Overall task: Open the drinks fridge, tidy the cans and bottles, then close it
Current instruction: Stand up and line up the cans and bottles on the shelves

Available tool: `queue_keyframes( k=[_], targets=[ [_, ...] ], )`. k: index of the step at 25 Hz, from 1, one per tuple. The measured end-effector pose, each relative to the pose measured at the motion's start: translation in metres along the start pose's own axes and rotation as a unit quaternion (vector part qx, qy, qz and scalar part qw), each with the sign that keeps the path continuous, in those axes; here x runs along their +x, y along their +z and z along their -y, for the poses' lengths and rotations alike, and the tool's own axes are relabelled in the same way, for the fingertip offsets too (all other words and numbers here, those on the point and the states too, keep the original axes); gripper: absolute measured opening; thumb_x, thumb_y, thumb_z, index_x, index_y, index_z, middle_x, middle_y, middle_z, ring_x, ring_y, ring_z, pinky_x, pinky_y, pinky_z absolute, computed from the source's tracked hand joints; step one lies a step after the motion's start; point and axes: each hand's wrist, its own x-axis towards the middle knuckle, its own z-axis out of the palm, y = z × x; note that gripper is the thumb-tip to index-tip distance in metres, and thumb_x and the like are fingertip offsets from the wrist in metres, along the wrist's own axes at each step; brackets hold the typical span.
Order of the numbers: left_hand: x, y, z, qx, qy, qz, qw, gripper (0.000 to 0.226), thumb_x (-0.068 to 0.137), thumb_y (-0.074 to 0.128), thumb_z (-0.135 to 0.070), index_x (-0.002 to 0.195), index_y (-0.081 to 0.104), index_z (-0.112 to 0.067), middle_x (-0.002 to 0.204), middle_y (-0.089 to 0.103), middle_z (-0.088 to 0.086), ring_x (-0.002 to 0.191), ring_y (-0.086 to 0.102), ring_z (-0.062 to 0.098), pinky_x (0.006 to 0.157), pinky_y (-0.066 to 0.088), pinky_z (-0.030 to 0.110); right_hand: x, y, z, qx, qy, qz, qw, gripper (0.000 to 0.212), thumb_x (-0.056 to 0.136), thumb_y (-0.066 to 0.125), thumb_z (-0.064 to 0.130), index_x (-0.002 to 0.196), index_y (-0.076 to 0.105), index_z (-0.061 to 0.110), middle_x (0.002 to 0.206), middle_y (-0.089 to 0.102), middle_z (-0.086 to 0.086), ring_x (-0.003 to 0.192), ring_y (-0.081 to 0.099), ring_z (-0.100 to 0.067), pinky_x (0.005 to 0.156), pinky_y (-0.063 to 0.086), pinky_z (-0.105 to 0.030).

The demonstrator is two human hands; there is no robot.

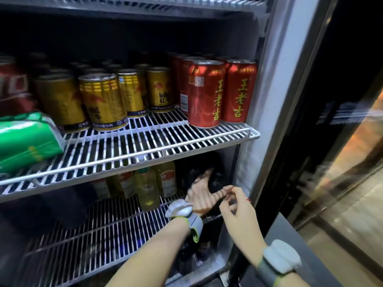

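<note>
Fridge (290, 59) is already open, glass door (342, 162) swung out right. Tidying step judged in hand, on the lower wire shelf (93, 235). Upper wire shelf (145, 141) is stocked: gold cans (103, 100) mid, red cans (207, 94) right, green pack (24, 139) lying left. Yellow bottles (147, 189) stand on the lower shelf. Dark bottle (215, 175) at back right is reached by the left hand (202, 196); grip cannot be told. Right hand (236, 204) is loosely curled, nothing held. Next: bottle to be gripped and lined up.
</note>
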Motion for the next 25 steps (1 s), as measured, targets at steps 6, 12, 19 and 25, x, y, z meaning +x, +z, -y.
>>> queue_keyframes(
  k=[6,12,19,25],
  targets=[
    [0.006,-0.006,-0.017,0.004,-0.051,0.095,0.994,0.076,0.078,0.066,-0.052,0.142,0.03,-0.034,0.147,0.028,0.007,0.121,0.051,0.03,0.094,0.045,0.036,0.026,-0.007,0.013,0.008,-0.019,-0.047,0.999,0.026,0.084,0.052,0.009,0.101,0.049,0.028,0.078,0.058,0.002,0.062,0.054,-0.014,0.07,0.042,-0.032],
    [-0.044,-0.122,-0.04,-0.04,-0.042,0.23,0.971,0.075,0.082,0.053,-0.042,0.145,0.021,-0.016,0.144,0.025,0.011,0.137,0.026,0.022,0.111,0.024,0.029,-0.002,-0.018,0.086,-0.032,-0.106,0.097,0.989,0.025,0.087,0.051,0.011,0.099,0.05,0.033,0.094,0.058,0.001,0.072,0.058,-0.012,0.074,0.044,-0.028],
    [-0.108,-0.314,-0.062,-0.055,0.035,0.231,0.971,0.02,0.087,0.064,-0.031,0.106,0.067,-0.025,0.115,0.064,0.0,0.11,0.055,0.01,0.102,0.041,0.036,-0.04,-0.038,0.221,-0.078,-0.259,0.131,0.954,0.014,0.088,0.049,0.024,0.098,0.053,0.034,0.075,0.056,0.016,0.074,0.056,-0.01,0.071,0.045,-0.034],
    [-0.091,-0.413,-0.022,0.112,-0.074,-0.107,0.985,0.07,0.071,0.063,-0.052,0.127,0.05,-0.012,0.122,0.046,0.011,0.116,0.043,0.027,0.101,0.029,0.03,-0.019,0.001,0.282,-0.006,-0.269,0.122,0.955,0.027,0.085,0.056,0.008,0.11,0.056,0.017,0.091,0.059,0.0,0.083,0.057,-0.021,0.076,0.038,-0.027]
  ],
)
